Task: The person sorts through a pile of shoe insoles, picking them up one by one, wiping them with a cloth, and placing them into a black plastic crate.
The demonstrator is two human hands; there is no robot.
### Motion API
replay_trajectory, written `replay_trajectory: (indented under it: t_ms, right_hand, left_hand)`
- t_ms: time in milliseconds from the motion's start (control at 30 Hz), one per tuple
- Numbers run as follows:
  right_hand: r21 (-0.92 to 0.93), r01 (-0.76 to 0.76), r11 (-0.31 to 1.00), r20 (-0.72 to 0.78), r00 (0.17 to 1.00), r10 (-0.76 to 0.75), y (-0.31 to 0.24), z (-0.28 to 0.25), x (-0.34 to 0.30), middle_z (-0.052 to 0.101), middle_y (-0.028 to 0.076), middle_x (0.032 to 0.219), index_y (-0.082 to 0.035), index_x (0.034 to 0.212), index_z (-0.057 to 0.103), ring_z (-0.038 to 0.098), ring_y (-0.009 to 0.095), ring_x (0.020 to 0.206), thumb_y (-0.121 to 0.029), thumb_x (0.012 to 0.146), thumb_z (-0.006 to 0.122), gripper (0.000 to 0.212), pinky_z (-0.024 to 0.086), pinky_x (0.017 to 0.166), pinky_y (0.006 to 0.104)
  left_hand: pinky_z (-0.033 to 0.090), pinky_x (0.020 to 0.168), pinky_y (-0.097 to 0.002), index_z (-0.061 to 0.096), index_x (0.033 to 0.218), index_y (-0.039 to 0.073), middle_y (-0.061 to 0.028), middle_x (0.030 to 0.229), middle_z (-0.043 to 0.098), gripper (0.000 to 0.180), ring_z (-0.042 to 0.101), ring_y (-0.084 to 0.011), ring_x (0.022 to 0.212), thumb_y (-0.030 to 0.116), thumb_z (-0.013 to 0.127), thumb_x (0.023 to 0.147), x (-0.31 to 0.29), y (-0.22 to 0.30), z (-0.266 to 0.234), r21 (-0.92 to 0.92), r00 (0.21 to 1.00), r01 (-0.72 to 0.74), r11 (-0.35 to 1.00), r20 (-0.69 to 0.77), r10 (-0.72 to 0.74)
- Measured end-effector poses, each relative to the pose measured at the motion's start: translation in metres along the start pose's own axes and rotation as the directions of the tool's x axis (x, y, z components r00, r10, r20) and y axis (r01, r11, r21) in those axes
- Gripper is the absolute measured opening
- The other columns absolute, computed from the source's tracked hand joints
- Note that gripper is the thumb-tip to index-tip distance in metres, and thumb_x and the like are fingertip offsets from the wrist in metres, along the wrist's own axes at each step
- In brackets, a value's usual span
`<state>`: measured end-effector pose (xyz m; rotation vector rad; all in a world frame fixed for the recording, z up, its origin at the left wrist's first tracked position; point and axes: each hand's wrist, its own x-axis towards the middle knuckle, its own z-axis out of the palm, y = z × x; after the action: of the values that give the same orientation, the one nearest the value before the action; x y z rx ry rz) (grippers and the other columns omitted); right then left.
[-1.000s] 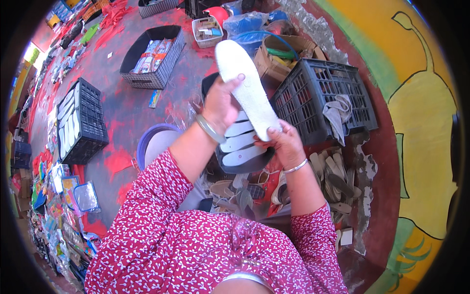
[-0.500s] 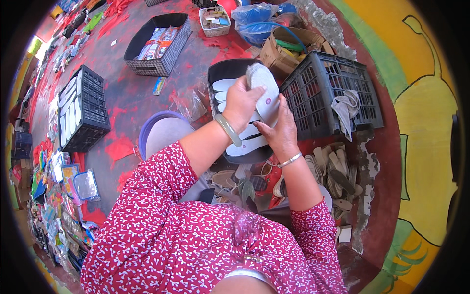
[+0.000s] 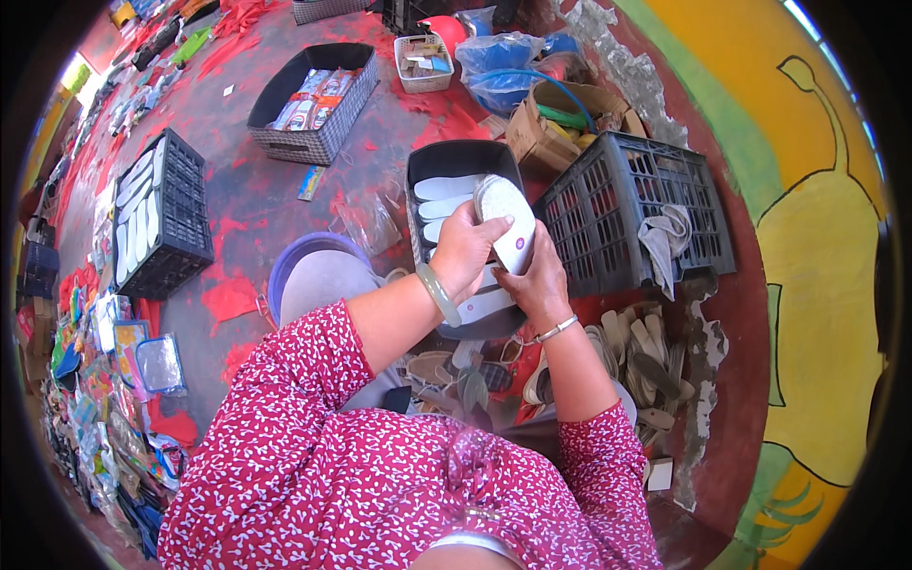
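Observation:
A thick stack of white insoles [image 3: 506, 215], each with a small round purple mark, is held between my two hands. My left hand [image 3: 464, 249] is closed round its left side, the thumb lying across the top. My right hand [image 3: 541, 283] grips the lower right end, fingers along the edge and thumb in front. Under the stack stands a dark fabric bin [image 3: 467, 155], where more white insoles [image 3: 445, 187] lie in rows. My hands and the stack hide part of them.
A grey plastic crate [image 3: 632, 214] with a cloth [image 3: 665, 242] stands right of the bin, before a cardboard box [image 3: 534, 133]. Loose soles [image 3: 655, 361] are heaped below the crate. Left are a purple-rimmed tub [image 3: 281, 271], a checked bin [image 3: 332, 128] and a crate of insoles [image 3: 176, 228].
The stack has come down a little and tilts slightly differently, both hands moving with it. My grip stays closed on it. The whole view has shifted slightly.

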<state>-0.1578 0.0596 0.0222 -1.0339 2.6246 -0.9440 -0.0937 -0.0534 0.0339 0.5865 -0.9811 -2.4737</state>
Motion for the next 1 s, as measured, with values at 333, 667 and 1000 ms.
replay_trajectory:
  t_ms: [333,667,1000]
  right_hand:
    - [-0.149,0.002,0.989,0.218,0.975,0.031,0.019,0.023,0.038,0.054,0.020,0.104,-0.002,0.110,0.043,0.052,0.037,0.101,-0.011,0.062,0.071,0.056,0.043,0.086,0.0408]
    - [-0.517,0.420,0.746,0.559,0.826,-0.078,0.142,0.180,0.031,0.054,0.007,0.100,-0.007,0.104,0.047,0.050,0.023,0.100,-0.025,0.081,0.059,0.032,0.051,0.072,0.0362]
    - [-0.461,0.408,0.788,0.693,0.720,0.033,0.162,0.235,0.042,0.051,0.006,0.109,-0.009,0.114,0.041,0.046,0.023,0.109,-0.023,0.062,0.078,0.065,0.049,0.077,0.0362]
  left_hand:
    - [0.035,0.096,-0.0344,0.047,0.118,0.004,-0.0101,0.113,0.053,0.036,0.048,-0.0201,0.111,0.011,0.055,0.084,-0.012,0.128,-0.030,-0.122,0.889,-0.452,0.884,-0.149,0.434]
    - [0.040,0.090,-0.0320,0.050,0.112,-0.002,-0.0162,0.117,0.054,0.028,0.051,-0.0219,0.110,0.010,0.048,0.087,0.007,0.127,-0.045,0.135,0.939,-0.320,0.938,-0.083,0.333]
    - [0.041,0.092,-0.0343,0.046,0.116,-0.005,-0.0216,0.118,0.052,0.032,0.050,-0.0276,0.112,0.010,0.044,0.089,0.009,0.128,-0.038,0.205,0.965,-0.244,0.948,-0.049,0.259]
